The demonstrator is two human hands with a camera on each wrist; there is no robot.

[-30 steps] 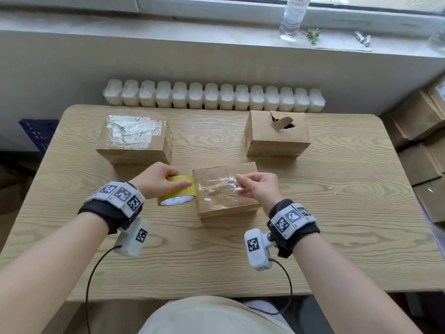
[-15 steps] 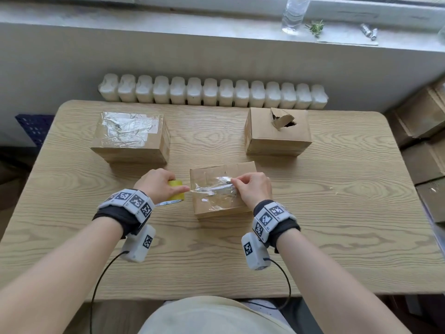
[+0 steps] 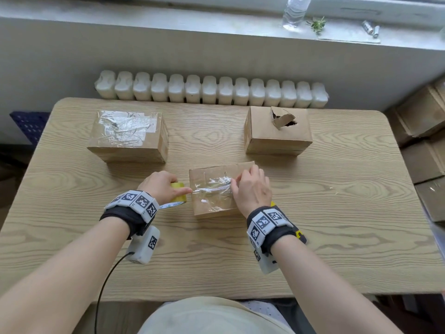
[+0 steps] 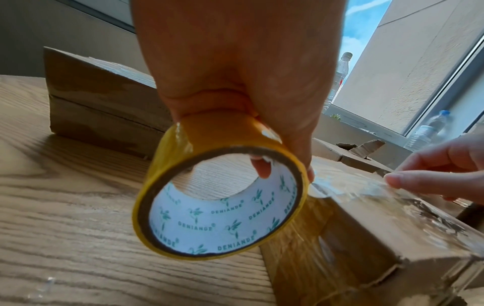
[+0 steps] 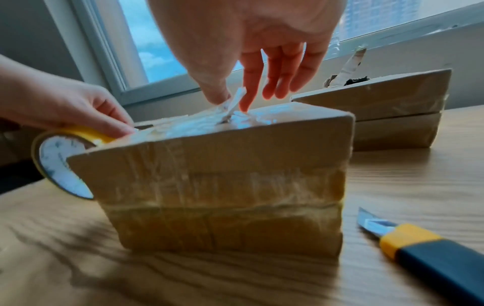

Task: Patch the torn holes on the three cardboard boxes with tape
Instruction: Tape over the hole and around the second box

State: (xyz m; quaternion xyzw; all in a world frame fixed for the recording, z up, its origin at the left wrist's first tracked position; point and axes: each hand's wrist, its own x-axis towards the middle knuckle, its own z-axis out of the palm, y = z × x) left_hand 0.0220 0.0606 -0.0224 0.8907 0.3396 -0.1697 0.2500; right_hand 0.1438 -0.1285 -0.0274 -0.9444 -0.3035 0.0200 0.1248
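A small cardboard box stands in the middle of the table, its top covered in wrinkled clear tape. My left hand grips a yellow tape roll at the box's left edge, with one finger inside the core. A clear strip runs from the roll across the box top. My right hand pinches the strip's crumpled end over the top. A taped box sits at the back left. At the back right is a box with an open torn hole.
A utility knife with a yellow and dark handle and its blade out lies on the table just right of the near box, under my right wrist. Stacked cardboard boxes stand off the table's right side. Bottles stand on the windowsill.
My left hand has closed further over the roll and brought it to the box's left edge. The strip between the hands now lies lower on the top. The right hand has barely shifted.
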